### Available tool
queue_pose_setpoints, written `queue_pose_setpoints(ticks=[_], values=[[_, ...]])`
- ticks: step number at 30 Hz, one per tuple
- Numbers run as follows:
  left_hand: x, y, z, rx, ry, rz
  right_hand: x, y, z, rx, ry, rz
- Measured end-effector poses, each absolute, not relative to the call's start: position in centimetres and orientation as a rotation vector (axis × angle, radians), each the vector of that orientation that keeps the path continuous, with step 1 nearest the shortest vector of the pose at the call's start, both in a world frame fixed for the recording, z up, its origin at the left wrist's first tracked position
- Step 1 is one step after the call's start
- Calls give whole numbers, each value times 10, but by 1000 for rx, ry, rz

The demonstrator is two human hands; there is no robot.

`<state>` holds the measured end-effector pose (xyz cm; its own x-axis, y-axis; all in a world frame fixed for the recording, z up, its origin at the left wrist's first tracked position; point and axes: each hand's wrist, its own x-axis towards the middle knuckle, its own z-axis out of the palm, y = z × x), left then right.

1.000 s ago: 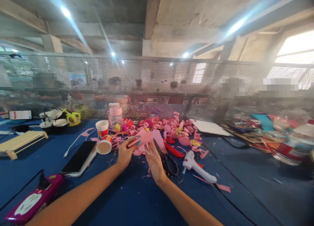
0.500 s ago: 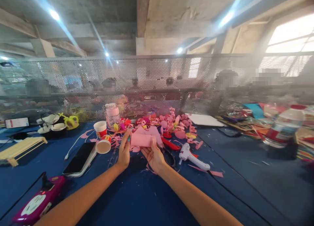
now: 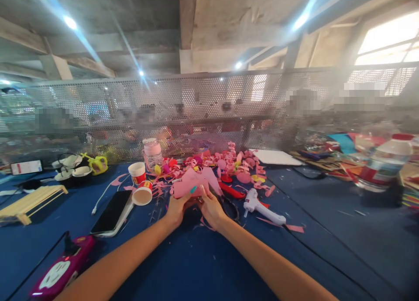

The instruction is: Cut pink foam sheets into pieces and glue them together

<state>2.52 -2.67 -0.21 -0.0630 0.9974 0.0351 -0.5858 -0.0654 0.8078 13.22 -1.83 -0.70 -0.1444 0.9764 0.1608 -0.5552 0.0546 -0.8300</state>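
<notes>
Handling pink sheet (image 3: pixel 182 189), centre frame

Left hand (image 3: pixel 177 210) grips the sheet's lower edge, left of centre; right hand (image 3: pixel 212 210), right of centre, seems to pinch it, overlap blurring contact. Light, even pressure should serve.

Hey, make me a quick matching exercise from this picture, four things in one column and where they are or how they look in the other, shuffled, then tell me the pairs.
Things
1. glue gun
2. water bottle
3. pink sheet
4. slatted wooden piece

Descriptions
A. held by left hand and right hand
B. pale, at far left
C. white, lying a little right of the hands
D. red-capped, toward far right

Pairs: 1-C, 2-D, 3-A, 4-B
</notes>
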Motion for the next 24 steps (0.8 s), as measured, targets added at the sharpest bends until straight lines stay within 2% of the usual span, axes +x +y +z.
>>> queue_pose_setpoints(ticks=[3,6,9,12,18,24], values=[[24,-24,-2,718,773,1523,137,-19,4,-679,-1048,1350],[22,-23,0,706,772,1547,149,-22,23,-858,-1177,1067],[18,-20,3,707,771,1576,161,-30,41,-1399,-1612,385],[13,-13,1,700,773,1629,172,-39,46,-1777,-1880,107],[4,-4,5,720,804,1694,187,-46,30,-1952,-2048,165],[-6,-14,45,990,866,1856,187,-45,29,-1996,-2008,368]])
